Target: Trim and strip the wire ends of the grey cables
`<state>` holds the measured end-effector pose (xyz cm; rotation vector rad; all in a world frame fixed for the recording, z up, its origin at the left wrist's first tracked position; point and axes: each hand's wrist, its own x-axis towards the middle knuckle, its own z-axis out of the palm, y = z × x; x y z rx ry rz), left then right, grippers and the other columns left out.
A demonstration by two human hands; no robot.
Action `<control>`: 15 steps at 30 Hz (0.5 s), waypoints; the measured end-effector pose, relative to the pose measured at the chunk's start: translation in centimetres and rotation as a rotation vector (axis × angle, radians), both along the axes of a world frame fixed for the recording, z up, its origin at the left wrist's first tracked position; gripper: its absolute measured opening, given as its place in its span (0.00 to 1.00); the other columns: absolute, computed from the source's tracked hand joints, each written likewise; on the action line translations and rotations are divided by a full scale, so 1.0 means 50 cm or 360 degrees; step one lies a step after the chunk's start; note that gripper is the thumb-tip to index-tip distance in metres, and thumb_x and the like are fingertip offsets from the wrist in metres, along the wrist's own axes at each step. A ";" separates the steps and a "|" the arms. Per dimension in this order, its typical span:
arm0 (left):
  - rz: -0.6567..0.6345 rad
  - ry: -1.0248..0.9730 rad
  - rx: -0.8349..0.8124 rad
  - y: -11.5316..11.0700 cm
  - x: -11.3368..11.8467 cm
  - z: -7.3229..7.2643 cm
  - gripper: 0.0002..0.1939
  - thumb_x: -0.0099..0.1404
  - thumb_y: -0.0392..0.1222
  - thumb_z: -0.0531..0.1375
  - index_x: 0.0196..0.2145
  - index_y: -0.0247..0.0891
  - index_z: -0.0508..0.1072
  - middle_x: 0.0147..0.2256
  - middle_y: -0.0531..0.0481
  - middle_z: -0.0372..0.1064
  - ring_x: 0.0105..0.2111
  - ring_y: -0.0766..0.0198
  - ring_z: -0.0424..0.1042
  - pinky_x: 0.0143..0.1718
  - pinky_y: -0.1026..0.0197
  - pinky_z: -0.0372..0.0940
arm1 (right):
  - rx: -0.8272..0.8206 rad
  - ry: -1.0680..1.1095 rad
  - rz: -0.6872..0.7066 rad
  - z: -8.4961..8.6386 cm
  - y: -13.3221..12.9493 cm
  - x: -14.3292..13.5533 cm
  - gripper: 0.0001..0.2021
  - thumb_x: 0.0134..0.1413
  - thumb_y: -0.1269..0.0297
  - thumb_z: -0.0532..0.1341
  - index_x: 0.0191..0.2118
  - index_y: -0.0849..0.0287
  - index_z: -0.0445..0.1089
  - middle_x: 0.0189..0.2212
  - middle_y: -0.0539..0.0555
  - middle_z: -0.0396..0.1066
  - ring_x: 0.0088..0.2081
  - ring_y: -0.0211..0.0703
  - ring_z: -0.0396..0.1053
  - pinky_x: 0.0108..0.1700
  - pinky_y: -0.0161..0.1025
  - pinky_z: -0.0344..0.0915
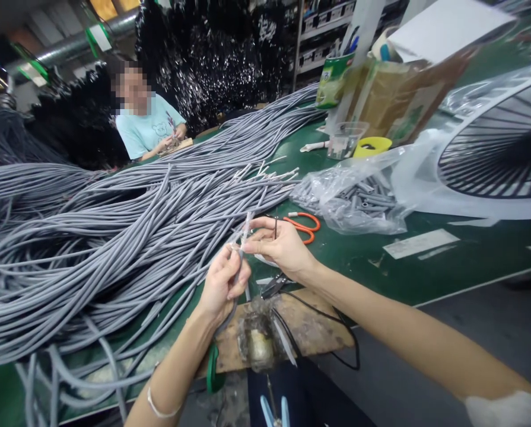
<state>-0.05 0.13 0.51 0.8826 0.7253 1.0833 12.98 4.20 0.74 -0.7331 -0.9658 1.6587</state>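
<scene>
My left hand (223, 277) is closed around a grey cable (235, 274) just below its stripped end. The cable's pale, whitish end (247, 226) sticks up between my hands, and the fingertips of my right hand (285, 246) pinch it. A thin dark piece shows at the fingers of my right hand; its kind is unclear. Right behind that hand lie orange-handled scissors (307, 224). Below my hands is a stained wooden board (318, 332) with a grimy, rounded metal piece (260, 344) on it. A black-handled tool (274, 286) lies at the board's far edge.
Bundles of grey cable (114, 255) cover the left of the green table (349, 273). A plastic bag of short grey tubes (358, 198), a yellow tape roll (372, 146), a green can (334, 81) and a fan (505, 142) stand right. A co-worker (147, 127) sits across.
</scene>
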 end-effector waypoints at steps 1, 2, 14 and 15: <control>0.0058 0.0004 0.0009 0.000 0.001 -0.001 0.19 0.55 0.51 0.64 0.31 0.37 0.60 0.15 0.62 0.57 0.08 0.81 0.38 0.09 0.74 0.34 | 0.0005 0.0022 -0.0024 -0.001 -0.001 -0.004 0.23 0.20 0.66 0.74 0.29 0.62 0.67 0.16 0.45 0.68 0.13 0.25 0.51 0.14 0.27 0.43; 0.0111 0.0004 0.0017 0.001 0.003 -0.001 0.19 0.54 0.51 0.65 0.32 0.37 0.60 0.15 0.62 0.58 0.08 0.81 0.39 0.10 0.74 0.33 | 0.0018 0.0042 -0.0047 -0.001 -0.003 -0.007 0.23 0.20 0.66 0.74 0.29 0.61 0.66 0.16 0.44 0.68 0.13 0.25 0.52 0.14 0.27 0.43; 0.0245 0.0112 0.0080 0.004 0.007 0.004 0.26 0.51 0.52 0.66 0.41 0.34 0.63 0.15 0.61 0.57 0.10 0.81 0.40 0.12 0.71 0.30 | 0.0220 -0.0073 -0.0239 -0.004 -0.010 -0.010 0.19 0.33 0.67 0.68 0.36 0.61 0.66 0.20 0.44 0.66 0.14 0.25 0.52 0.15 0.27 0.44; 0.0244 0.0140 0.0108 0.004 0.008 0.001 0.25 0.52 0.52 0.66 0.40 0.35 0.63 0.15 0.62 0.57 0.10 0.80 0.41 0.12 0.72 0.31 | 0.0229 -0.0084 -0.0298 -0.004 -0.010 -0.011 0.18 0.33 0.67 0.67 0.35 0.60 0.65 0.20 0.43 0.66 0.14 0.25 0.52 0.15 0.27 0.44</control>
